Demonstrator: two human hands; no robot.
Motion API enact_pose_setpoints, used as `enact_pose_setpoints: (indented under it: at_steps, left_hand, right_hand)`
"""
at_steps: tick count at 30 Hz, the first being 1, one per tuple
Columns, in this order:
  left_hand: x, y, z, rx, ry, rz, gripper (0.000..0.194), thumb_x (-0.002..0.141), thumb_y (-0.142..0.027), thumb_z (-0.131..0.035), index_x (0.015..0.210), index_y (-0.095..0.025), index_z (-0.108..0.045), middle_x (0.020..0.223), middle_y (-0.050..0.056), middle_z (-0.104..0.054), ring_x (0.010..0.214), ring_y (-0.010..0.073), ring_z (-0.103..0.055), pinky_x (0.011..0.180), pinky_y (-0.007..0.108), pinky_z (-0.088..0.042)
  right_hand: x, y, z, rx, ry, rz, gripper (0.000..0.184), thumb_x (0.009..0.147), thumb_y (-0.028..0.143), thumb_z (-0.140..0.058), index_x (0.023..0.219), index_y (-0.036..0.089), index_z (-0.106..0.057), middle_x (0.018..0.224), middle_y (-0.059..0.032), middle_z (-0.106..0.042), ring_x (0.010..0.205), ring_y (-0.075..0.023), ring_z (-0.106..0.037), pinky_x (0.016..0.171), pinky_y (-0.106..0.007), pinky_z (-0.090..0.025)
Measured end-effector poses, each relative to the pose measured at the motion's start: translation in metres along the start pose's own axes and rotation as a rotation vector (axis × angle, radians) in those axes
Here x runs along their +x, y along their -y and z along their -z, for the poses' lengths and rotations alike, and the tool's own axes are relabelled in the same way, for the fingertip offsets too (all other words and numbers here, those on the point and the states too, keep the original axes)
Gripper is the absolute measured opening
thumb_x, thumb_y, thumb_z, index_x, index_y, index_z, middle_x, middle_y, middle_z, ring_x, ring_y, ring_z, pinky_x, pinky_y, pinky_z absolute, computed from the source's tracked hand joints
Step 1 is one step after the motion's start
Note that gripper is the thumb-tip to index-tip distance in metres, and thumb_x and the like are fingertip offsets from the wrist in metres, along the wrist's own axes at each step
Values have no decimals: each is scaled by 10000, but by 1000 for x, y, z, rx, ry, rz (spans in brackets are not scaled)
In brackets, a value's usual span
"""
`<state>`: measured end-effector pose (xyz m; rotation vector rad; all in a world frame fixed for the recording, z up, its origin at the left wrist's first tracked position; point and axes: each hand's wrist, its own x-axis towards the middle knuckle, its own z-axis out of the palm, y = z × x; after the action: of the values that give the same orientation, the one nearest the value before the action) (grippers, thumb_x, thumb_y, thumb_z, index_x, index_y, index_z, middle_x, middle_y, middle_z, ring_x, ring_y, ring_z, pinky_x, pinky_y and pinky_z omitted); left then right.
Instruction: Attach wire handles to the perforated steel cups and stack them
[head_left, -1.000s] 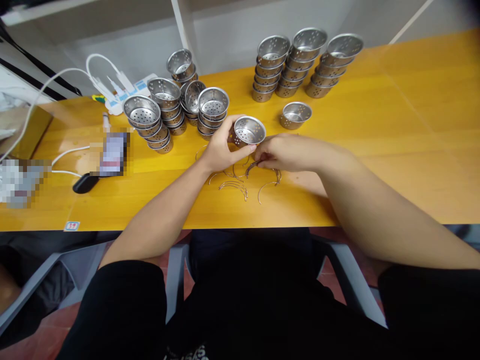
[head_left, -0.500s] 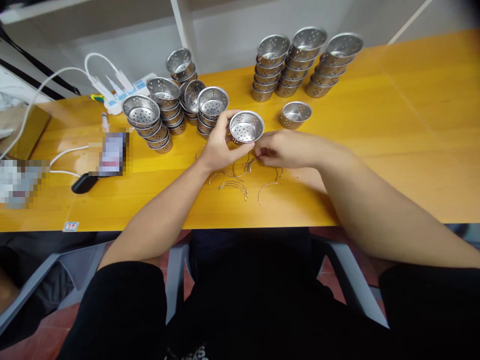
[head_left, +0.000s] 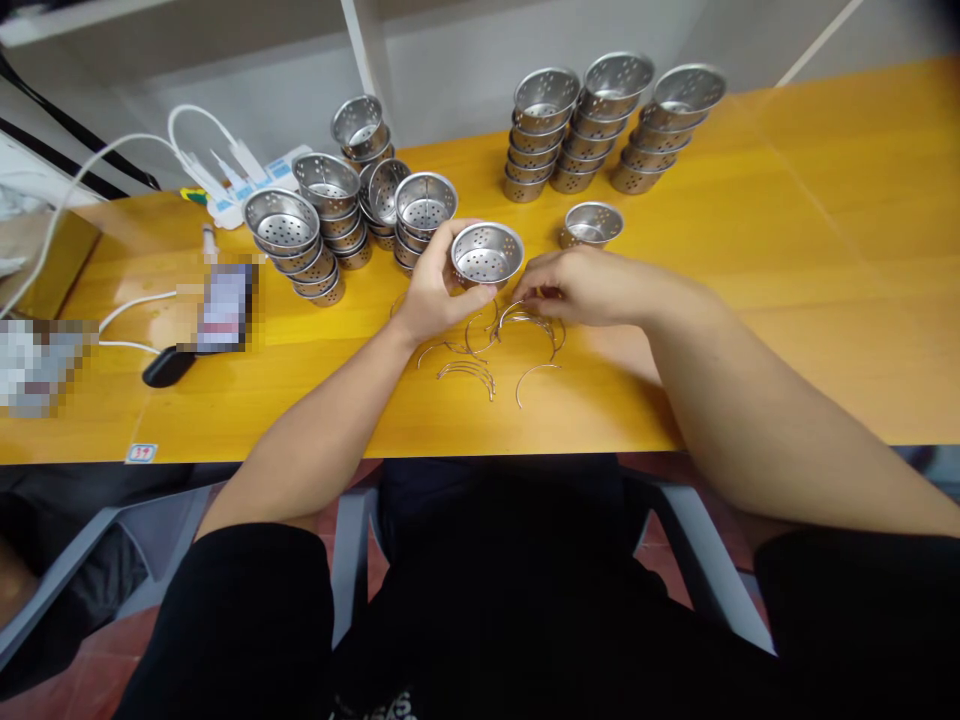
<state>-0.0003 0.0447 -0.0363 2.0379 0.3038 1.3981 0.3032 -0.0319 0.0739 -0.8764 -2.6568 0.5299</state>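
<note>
A perforated metal strainer cup (head_left: 487, 258) is in my left hand (head_left: 435, 298), thumb along the near side and fingers round its left and back, with the open rim facing up. Just to its right, my right hand (head_left: 581, 285) is closed in a pinch over a thin curved wire (head_left: 512, 308), one end of which runs up to the fingertips. Several more bent wires (head_left: 466, 370) lie scattered on the table below both hands. Another strainer cup (head_left: 592, 225) stands alone behind my right hand, which partly covers it.
Stacks of strainer cups (head_left: 285, 235) stand at the back left, and more stacks (head_left: 615, 120) at the back right of the yellow table (head_left: 810, 300). A power strip (head_left: 255, 185) with white cables, a phone (head_left: 225, 305) and a black object (head_left: 169, 367) lie to the left.
My right hand has risen slightly and moved a little right, with the wire at its fingertips now showing. The cup in my left hand has shifted slightly left and tilted a little.
</note>
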Motion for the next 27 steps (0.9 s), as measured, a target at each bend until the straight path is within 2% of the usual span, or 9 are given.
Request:
enact_pose_setpoints:
  at_steps: [5,10,16,22,27]
  left_hand:
    - [2,-18,-3,26,11,81,1120,829,-916,-1118,1665,-319,-673,1477,93,-827,1342,305,-875,1294,555,-712]
    - [3,-26,0,89,-23,95,1018,774,-912,-1158,1492,-302,-772,1373,71,-801,1310,299,-829,1297,568,-706]
    - [-3,-19,-3,109,28,147,1062,873,-938,-1083,1605,-281,-684,1438,82,-796,1356,304,-850,1321,598,-718]
    - [-4,-17,-4,188,35,116,1104,907,-971,-1034,1652,-274,-613,1507,110,-790,1398,328,-854,1339,612,-717]
    - [-5,-22,-5,236,74,104,1144,999,-964,-948,1799,-292,-483,1655,154,-728,1539,367,-812,1402,621,-687]
  right_hand:
    - [0,-3,1,16,-16,-13,153,1079,211,-786,1156,239,-915,1174,-108,-948,989,-309,-870,927,-427,-646]
    - [0,-5,2,56,-45,2,87,1078,212,-829,1123,241,-898,1114,-94,-910,963,-298,-847,932,-422,-639]
    - [-1,-9,3,92,-47,29,154,1149,280,-804,1166,268,-957,1227,-116,-951,1065,-326,-894,1011,-473,-688]
    - [-1,-12,3,54,-56,37,218,1174,292,-756,1152,254,-970,1186,-129,-968,1015,-326,-899,973,-486,-703]
    - [-1,-11,4,34,-60,21,224,1184,294,-753,1158,267,-974,1205,-123,-983,1032,-333,-917,985,-488,-708]
